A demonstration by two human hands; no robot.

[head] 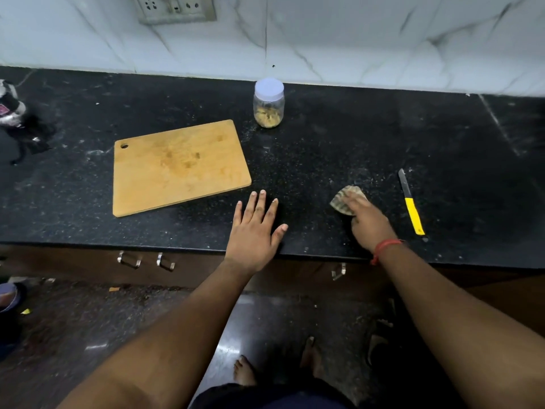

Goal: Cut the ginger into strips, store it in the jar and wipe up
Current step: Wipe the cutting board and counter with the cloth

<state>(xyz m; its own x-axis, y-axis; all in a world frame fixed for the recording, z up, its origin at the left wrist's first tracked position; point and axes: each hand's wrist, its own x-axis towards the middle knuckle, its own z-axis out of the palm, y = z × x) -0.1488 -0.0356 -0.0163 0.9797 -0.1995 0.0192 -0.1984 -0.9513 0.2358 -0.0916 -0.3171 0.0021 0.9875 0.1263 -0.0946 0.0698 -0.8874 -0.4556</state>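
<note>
A clear jar (268, 104) with a pale lid on it stands near the back of the black counter (339, 149), with ginger strips in its bottom. A bare wooden cutting board (180, 166) lies to its front left. My right hand (368, 222) presses a crumpled cloth (342, 199) onto the counter, fingers on top of it. My left hand (255, 231) rests flat on the counter's front edge, fingers spread, holding nothing. A yellow-handled knife (410, 202) lies to the right of the cloth, blade pointing away.
A dark and white object (11, 107) sits at the far left of the counter. Drawer handles (147, 261) show below the front edge. A marble-patterned wall with a socket plate (177, 8) stands behind. My bare feet (244, 370) are on the dark floor.
</note>
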